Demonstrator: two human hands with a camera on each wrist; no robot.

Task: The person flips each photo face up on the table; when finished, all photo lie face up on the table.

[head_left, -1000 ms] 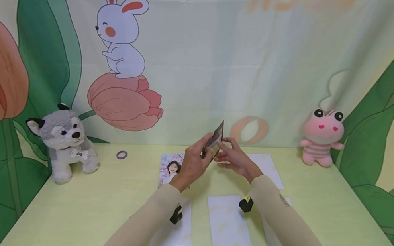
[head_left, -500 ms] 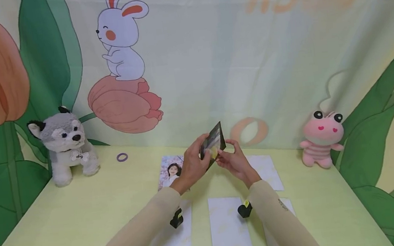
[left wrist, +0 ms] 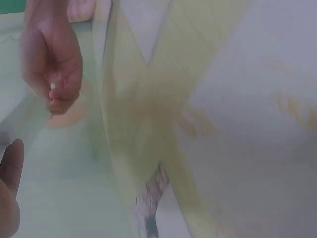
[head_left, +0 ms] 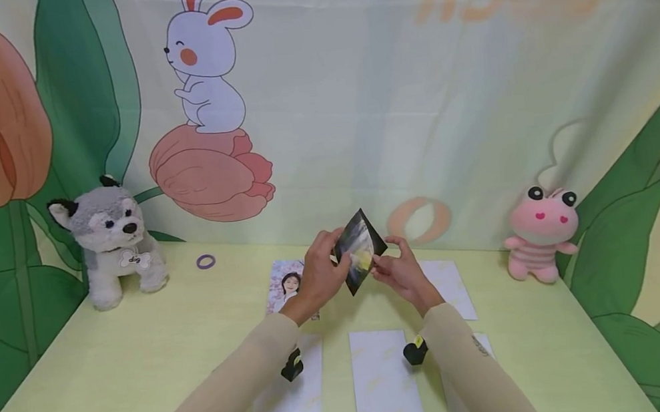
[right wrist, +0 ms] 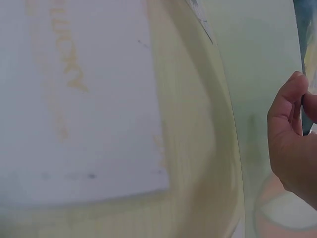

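A dark-edged photo point(head_left: 356, 243) with a grey and yellow picture is held up between my two hands, tilted, above the back of the table. My left hand point(head_left: 323, 270) grips its left side, thumb across the picture. At the lower right edge, my right hand point(head_left: 404, 270) pinches it between thumb and fingers; a dark flap shows behind that edge. In the right wrist view the right hand point(right wrist: 292, 144) has the photo's thin dark edge between thumb and fingers. The left wrist view catches the right hand point(left wrist: 54, 64) and part of the left thumb point(left wrist: 11, 168).
A portrait photo point(head_left: 284, 291) lies face up behind the left wrist. Several white sheets with faint yellow print, one at front middle point(head_left: 387, 381), lie on the table point(head_left: 113, 383). A purple ring point(head_left: 206, 261), a plush husky point(head_left: 116, 238) and a pink plush frog point(head_left: 541, 234) stand farther out.
The held photo has turned so its picture faces the head camera more, and the dark flap at its right shows wider. Both hands stay in nearly the same place, still holding it.
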